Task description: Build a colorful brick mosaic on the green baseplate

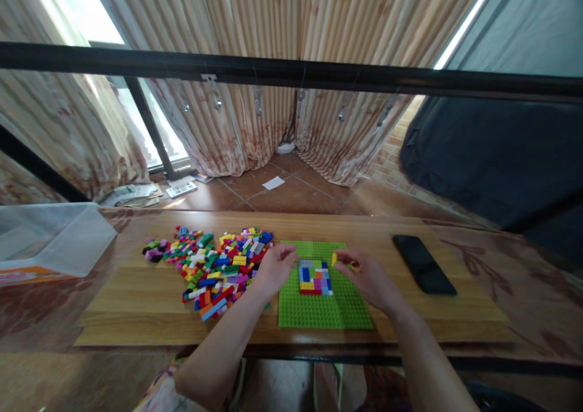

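On the wooden board lies a green studded baseplate. A block of small multicoloured bricks is set on its middle, with yellow and red along the near edge. My right hand, over the plate's right side, pinches a small yellow brick between thumb and fingertips. Left of the brick block, my left hand hovers at the plate's left edge. Its thumb and bent fingers are slightly apart, and I see nothing between them. Beside that hand spreads a loose pile of toy bricks in many colours.
A black phone lies on the right of the wooden board. At the far left stands a translucent plastic bin. A dark metal bar crosses in front of the curtains. Papers lie beyond the board.
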A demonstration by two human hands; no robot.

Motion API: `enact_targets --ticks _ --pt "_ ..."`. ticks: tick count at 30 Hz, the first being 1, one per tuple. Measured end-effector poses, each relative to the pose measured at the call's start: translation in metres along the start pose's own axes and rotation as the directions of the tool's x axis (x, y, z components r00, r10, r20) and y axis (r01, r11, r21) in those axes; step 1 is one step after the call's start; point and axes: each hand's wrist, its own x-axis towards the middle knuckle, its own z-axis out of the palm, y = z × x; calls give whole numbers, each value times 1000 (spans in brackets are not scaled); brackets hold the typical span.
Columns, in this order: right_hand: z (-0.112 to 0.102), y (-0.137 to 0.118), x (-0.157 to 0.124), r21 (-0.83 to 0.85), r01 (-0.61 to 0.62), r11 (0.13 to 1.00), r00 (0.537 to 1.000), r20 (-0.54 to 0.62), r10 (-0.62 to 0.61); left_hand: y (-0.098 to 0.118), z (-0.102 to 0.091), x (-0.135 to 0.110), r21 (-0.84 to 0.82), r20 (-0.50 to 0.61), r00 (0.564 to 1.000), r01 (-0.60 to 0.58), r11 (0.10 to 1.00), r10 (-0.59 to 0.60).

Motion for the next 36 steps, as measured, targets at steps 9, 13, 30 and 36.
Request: enact_targets --ticks 9,13,30,36 --pt "13 2 2 -15 34 999 992 125 -31 -18 3 7 253 50 982 -190 948 183" --pt "15 5 5 -30 47 998 988 152 -42 -18 2 7 302 88 976 -214 929 197" --pt "18 6 8 -21 84 996 974 213 -78 -10 11 -13 611 259 874 -478 631 412" --pt "18 6 8 -9 84 996 976 202 -80 -5 19 -29 758 399 815 -551 349 420"
